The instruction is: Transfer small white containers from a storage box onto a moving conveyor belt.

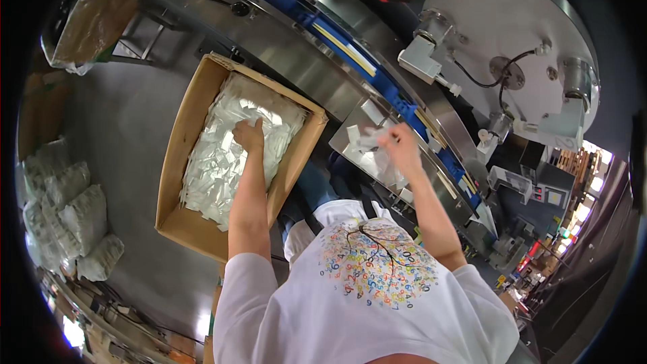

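1. Here's the left hand (249, 135), down on the heap of clear-and-white packets (226, 162) inside the box (192, 232). Thumb out to one side, fingers partly curled; whether they've closed on a packet, I can't tell from above.
2. Over to the right hand (400, 143), above the metal tray (342, 136): fingers bent, pale packets right at the tips. It's blurred, so no telling if they're pinched or merely touched.
3. So where are the packets? Mostly filling the box, with a few more on the tray, just beside the blue conveyor (387, 91).
4. The step in hand, as I judge it: handling packets at both places at once, left hand among the heap, right hand at the tray.
5. What does the next move call for? I'd say a light fingertip grip on the right, separating thin, slippery-looking packets, and a loose gathering grip on the left.
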Tool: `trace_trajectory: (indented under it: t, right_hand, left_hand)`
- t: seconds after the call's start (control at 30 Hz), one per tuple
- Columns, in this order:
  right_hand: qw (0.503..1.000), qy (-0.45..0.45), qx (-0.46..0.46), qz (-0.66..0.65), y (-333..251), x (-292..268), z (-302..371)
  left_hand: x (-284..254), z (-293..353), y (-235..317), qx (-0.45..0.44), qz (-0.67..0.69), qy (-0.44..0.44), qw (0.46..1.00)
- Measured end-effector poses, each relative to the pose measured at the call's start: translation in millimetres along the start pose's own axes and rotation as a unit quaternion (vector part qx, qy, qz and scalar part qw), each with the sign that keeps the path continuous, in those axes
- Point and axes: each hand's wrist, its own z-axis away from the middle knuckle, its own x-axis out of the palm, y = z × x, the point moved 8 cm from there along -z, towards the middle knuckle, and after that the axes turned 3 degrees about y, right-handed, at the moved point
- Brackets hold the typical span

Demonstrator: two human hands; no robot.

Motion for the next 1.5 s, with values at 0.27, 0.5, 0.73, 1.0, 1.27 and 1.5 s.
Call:
trace_trajectory:
  t: [0.27, 0.5, 0.73, 1.0, 1.27, 1.5]
  right_hand:
    - [0.992, 0.067, 0.058, -0.087, 25.9, -55.4, -81.3]
    - [0.983, 0.08, 0.165, 0.006, 138.6, -99.8, -4.2]
    - [0.946, 0.18, 0.204, -0.173, 107.1, -94.0, -26.5]
    - [0.969, 0.167, 0.179, -0.019, 99.3, -42.5, -37.1]
    - [0.974, 0.187, -0.085, 0.1, -30.6, -29.7, -79.2]
    - [0.996, 0.003, -0.028, 0.089, -33.8, 59.1, -1.6]
  left_hand:
    - [43.8, -19.6, -91.9, -0.301, 0.19, -0.054, 0.933]
    - [44.4, 0.5, -76.5, -0.334, 0.459, 0.013, 0.824]
    - [19.4, 18.2, -29.1, -0.313, 0.56, -0.094, 0.761]
    - [20.7, -8.8, -89.5, -0.272, 0.495, 0.075, 0.822]
    - [-5.9, 18.6, -112.5, -0.304, 0.54, 0.027, 0.784]
    - [-106.1, 68.5, -76.9, -0.242, 0.662, 0.008, 0.71]
